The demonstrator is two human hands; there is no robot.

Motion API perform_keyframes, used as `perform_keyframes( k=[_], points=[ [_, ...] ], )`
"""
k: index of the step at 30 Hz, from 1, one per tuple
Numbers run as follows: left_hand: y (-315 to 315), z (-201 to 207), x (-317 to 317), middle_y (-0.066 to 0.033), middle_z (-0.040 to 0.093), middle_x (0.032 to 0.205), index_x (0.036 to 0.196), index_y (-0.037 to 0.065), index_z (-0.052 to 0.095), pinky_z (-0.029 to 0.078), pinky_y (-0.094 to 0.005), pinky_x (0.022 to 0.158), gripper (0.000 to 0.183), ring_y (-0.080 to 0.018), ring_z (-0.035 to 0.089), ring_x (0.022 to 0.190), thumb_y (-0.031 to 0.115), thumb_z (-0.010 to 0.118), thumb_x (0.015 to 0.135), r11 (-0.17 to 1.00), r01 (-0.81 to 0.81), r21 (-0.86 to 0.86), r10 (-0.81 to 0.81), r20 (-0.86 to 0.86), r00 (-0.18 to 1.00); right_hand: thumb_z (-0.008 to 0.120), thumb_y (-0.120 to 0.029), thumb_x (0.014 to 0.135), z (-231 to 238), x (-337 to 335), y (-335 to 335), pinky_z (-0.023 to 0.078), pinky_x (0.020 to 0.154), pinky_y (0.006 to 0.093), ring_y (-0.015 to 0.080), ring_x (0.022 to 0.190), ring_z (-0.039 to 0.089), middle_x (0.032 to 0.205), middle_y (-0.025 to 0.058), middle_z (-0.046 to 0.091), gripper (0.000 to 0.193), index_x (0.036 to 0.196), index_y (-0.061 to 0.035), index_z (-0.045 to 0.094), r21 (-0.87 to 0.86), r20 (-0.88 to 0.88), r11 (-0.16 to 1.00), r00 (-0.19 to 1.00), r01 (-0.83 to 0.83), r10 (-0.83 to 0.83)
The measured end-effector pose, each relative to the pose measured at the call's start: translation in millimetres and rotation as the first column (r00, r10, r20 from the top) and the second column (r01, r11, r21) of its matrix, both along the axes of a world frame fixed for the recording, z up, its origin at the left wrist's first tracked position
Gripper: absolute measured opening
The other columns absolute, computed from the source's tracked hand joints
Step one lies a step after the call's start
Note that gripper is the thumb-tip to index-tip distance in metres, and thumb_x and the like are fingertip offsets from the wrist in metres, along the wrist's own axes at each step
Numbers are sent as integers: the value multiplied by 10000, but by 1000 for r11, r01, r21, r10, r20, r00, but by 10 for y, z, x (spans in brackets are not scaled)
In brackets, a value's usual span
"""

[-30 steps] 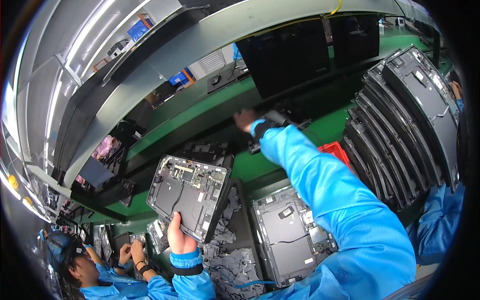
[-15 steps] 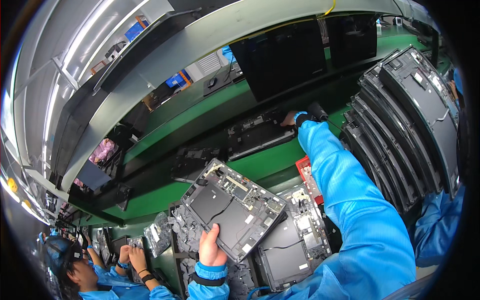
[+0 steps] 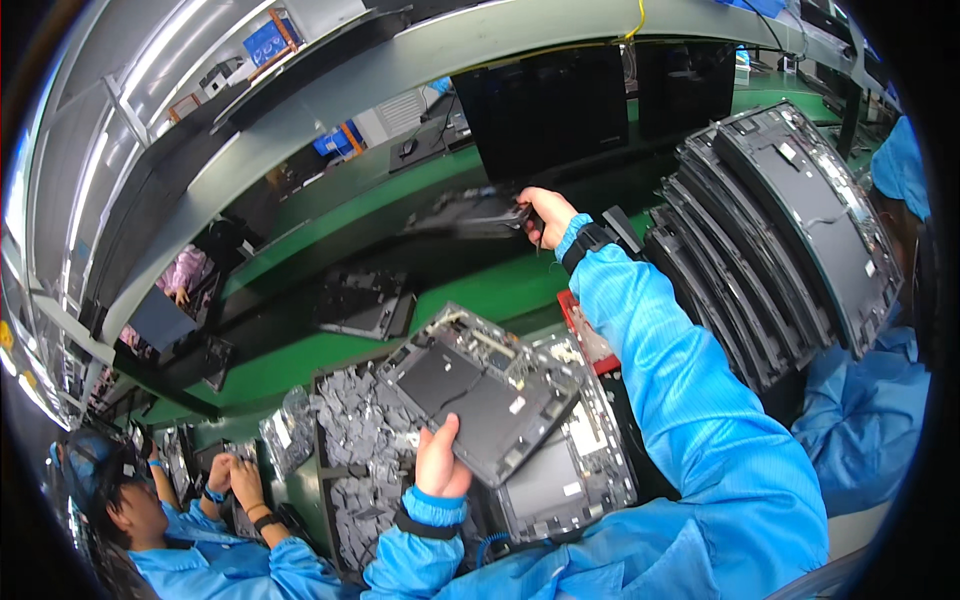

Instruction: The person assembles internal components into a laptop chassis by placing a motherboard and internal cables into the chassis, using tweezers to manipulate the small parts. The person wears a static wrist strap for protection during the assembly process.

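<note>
My left hand (image 3: 443, 465) grips the near edge of an opened laptop base (image 3: 480, 395), thumb on top; its circuit board and dark flat panel face up. It is tilted over another opened laptop base (image 3: 545, 495), which it partly covers. My right arm reaches far forward across the bench. In the closed fingers of my right hand (image 3: 548, 215) is the right end of a dark, thin laptop part (image 3: 465, 212), lifted and smeared by motion. Left of it, a black laptop part (image 3: 362, 303) lies on the bench.
A tall, leaning stack of laptop bases (image 3: 740, 260) stands at the right. A red tray (image 3: 598, 350) sits below my right forearm. Grey scraps fill a divided tray (image 3: 322, 470) beside a clear plastic bag (image 3: 288, 440). A co-worker (image 3: 190, 545) works at lower left.
My right hand has lifted the dark laptop part off the bench and moved it left and up. The laptop base in my left hand has shifted slightly right and tilted differently.
</note>
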State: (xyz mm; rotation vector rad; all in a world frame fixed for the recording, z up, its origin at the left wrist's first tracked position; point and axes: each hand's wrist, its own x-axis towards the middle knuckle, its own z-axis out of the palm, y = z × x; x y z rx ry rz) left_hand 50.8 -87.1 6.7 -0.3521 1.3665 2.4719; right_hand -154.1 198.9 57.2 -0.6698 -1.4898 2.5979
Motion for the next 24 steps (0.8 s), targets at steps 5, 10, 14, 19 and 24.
perform_keyframes(
  k=[5, 10, 14, 19, 24],
  points=[
    [33, -100, -50, -128, 542, 1149, 1194, 6, 442, 443, -406, 902, 314, -265, 541, 1037, 40, 485, 885, 998, 28, 55, -25, -43, 999, 625, -158, 729, 165, 1117, -504, 302, 405, 250, 98, 524, 411, 647, 4, 484, 117, 732, -71, 546, -67, -177, 988, 973, 137, -147],
    [55, -293, -96, -125, 520, 1145, 1189, 16, 400, 459, -401, 873, 326, -258, 541, 1010, 182, 487, 922, 1000, -19, 5, 19, -158, 987, 636, -142, 768, -54, 2233, -1018, 323, 394, 245, 87, 523, 433, 706, 6, 522, 116, 794, -61, 558, -181, -136, 973, 976, 143, -169],
    [62, -450, -137, -133, 481, 1184, 1214, 33, 364, 449, -408, 887, 437, -264, 515, 1041, 386, 363, 956, 1000, -5, -6, 3, -219, 976, 616, -97, 792, -261, 2721, -1203, 308, 400, 223, 71, 480, 415, 725, -13, 518, 123, 891, -90, 544, -211, -54, 978, 998, 9, -21],
    [92, -282, -15, -112, 492, 1204, 1241, 55, 418, 413, -405, 931, 577, -275, 493, 1089, 526, 319, 921, 985, 14, 169, 16, -173, 985, 611, -125, 815, -239, 2975, -1372, 284, 407, 216, 52, 480, 361, 724, -27, 487, 169, 951, -92, 514, -126, -35, 983, 991, -136, 133],
    [64, -187, -55, -101, 558, 1095, 1129, 54, 506, 431, -382, 878, 482, -258, 537, 992, 442, 518, 842, 975, 38, 220, 2, -177, 984, 614, -176, 839, -292, 2954, -1240, 254, 406, 215, 42, 461, 311, 701, -39, 444, 184, 960, -88, 507, -109, -17, 944, 950, -311, 311]
  ],
)
